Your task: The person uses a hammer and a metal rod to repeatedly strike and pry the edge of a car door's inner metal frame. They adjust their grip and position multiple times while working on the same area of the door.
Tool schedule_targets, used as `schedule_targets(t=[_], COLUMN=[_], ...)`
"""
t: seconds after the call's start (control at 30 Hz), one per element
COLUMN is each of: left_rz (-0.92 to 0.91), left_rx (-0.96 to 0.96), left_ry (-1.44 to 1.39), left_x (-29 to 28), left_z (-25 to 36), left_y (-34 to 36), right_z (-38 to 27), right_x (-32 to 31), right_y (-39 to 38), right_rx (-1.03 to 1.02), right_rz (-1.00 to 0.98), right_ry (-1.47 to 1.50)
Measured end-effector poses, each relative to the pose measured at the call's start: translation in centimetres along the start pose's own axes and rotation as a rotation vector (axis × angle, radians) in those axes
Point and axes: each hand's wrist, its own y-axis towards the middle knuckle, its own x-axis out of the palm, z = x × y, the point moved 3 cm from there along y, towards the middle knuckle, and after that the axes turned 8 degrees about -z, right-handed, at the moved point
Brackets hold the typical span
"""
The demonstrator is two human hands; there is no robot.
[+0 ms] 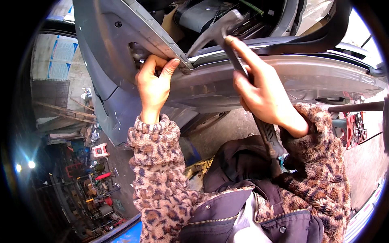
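Note:
My right hand (263, 87) grips a hammer (221, 28) by its dark shaft, index finger stretched along the neck. The hammer's long thin end points down-left, its tip at or close to the corner of a grey car body panel (121, 44); contact cannot be told. Its black grip runs down past my wrist. Beside that corner, my left hand (155, 83) is closed, thumb and curled fingers near the panel's edge. What lies between those fingers, if anything, is hidden. A grey sill (231, 77) curves off to the right below the opening.
Inside the car opening lie dark parts and tools (202, 16). A black rubber seal (308, 46) lines the right side. At the lower left, tools and parts (97, 186) clutter the floor near a red-and-white stand (100, 150). Red equipment (354, 129) stands at the right.

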Motion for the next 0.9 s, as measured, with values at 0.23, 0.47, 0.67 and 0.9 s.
schedule_targets(t=[0.23,0.47,0.67,0.9], left_rz=[-0.015,-0.059,-0.125,-0.137], left_rx=[-0.001,-0.018,-0.055,-0.111], left_ry=[-0.023,0.03,0.049,0.008], left_x=[0.1,0.0,0.4,-0.2], left_z=[-0.7,-0.1,-0.9,-1.6], left_y=[0.2,0.1,0.5,-0.6], right_z=[-0.4,1.7,3.0,5.2], right_x=[-0.7,1.0,2.3,5.2], right_y=[1.2,-0.5,-0.9,-2.5], right_rx=[0.005,-0.211,-0.393,-0.242], right_rz=[0.03,0.009,0.259,0.216], right_ry=[0.188,-0.144,-0.051,0.138])
